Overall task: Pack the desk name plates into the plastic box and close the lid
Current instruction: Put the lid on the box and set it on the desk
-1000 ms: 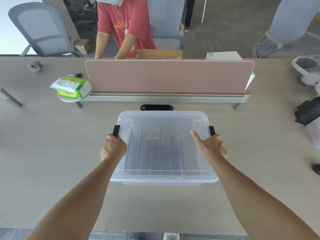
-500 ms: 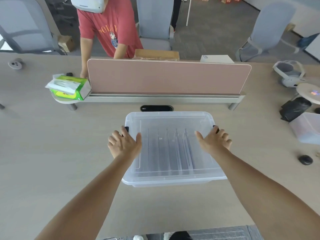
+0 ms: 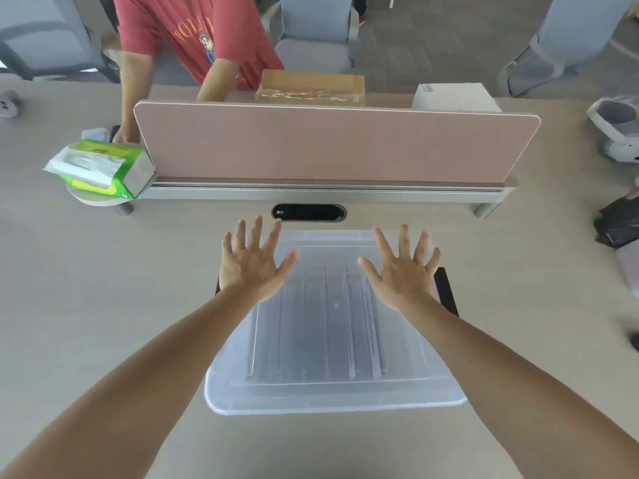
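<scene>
Two open hands, the left hand point(image 3: 250, 267) and right hand point(image 3: 403, 273), hang with fingers spread and empty above the far end of the plastic box point(image 3: 333, 399) at lower centre of the frame, having let go of its black side latches point(image 3: 446, 292) a second ago. Name plates point(image 3: 328, 330) stand in rows under the closed lid point(image 3: 332, 250); the packing looks finished.

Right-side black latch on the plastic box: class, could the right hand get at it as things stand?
Probably yes. The right hand is open, fingers spread, above the lid, and the black latch sits just beside it on the box's right edge with nothing between them.
</scene>
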The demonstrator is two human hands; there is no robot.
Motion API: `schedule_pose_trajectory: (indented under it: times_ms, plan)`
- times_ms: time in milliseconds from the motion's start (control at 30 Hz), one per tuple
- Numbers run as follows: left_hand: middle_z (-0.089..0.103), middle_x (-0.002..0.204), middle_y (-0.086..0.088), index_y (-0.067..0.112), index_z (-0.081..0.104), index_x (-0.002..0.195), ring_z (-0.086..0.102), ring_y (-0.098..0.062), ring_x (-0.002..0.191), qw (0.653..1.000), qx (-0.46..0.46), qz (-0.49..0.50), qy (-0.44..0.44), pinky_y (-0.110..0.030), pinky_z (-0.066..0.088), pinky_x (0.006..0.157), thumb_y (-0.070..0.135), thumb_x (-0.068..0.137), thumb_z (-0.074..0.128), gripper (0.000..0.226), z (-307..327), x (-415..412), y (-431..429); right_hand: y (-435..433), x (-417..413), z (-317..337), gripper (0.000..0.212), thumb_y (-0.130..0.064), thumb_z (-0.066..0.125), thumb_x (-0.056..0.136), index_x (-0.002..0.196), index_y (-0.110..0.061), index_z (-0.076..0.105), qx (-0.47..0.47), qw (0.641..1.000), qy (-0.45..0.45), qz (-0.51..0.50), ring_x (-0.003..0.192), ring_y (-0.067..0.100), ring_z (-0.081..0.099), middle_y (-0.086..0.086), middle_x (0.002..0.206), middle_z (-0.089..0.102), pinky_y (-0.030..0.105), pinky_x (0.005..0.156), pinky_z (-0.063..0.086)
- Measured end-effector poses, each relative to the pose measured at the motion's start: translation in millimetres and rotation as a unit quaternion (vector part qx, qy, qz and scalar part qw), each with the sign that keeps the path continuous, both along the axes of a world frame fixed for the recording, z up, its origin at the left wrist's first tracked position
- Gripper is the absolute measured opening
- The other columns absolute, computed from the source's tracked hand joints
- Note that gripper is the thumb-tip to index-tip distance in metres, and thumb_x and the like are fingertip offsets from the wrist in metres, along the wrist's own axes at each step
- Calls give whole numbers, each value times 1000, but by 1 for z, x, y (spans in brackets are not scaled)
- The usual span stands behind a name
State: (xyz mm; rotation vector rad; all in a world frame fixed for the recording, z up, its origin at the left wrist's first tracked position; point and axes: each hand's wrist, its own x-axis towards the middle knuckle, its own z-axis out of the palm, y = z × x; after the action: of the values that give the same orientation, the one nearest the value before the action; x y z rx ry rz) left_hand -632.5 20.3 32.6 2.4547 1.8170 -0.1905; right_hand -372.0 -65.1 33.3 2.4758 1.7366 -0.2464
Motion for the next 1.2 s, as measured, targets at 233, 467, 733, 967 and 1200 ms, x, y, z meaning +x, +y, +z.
schedule_pose_trajectory:
  times_ms: [233, 467, 733, 967, 1200]
  plan:
    - [-5, 166, -11, 28, -10, 156, -4, -37, 151, 998, 15, 22, 53, -53, 0, 121, 73, 89, -1, 82, 1, 12, -4, 9, 4, -5, 71, -74, 3, 89, 151, -44, -14, 13, 1000, -10, 10, 145, 47, -15, 10, 163, -14, 66, 113, -2]
    - [-3, 166, -6, 28, 4, 158, -7, -31, 152, 995, -32, -38, -89, -48, 5, 122, 71, 89, 12, 81, 20, 10, -67, -36, -3, 20, 76, -74, 8, 88, 154, -40, -6, -14, 995, 67, 79, 150, 36, -11, 13, 163, -13, 55, 120, 2]
    - [-20, 164, -5, 35, -10, 156, -21, -28, 149, 994, -37, -77, -70, -43, -8, 122, 76, 85, 3, 83, -2, -8, -122, -110, -17, 7, 77, -78, 11, 85, 149, -47, -19, -27, 993, 23, 117, 148, 37, -18, 11, 160, -26, 54, 119, -2]
    - [-24, 162, -8, 33, -15, 155, -24, -30, 148, 995, -22, -80, -50, -46, -8, 122, 74, 89, 4, 80, -7, -6, -124, -112, -20, -1, 74, -78, 10, 87, 148, -48, -20, -5, 994, 3, 113, 149, 35, -18, 9, 161, -26, 53, 119, -3]
    - [-29, 160, -8, 33, -20, 153, -30, -30, 146, 996, -23, -84, -28, -48, -8, 121, 75, 88, 4, 81, -15, -2, -119, -109, -18, -4, 73, -79, 9, 88, 148, -49, -20, -12, 994, 1, 111, 147, 33, -24, 7, 158, -33, 52, 117, -10]
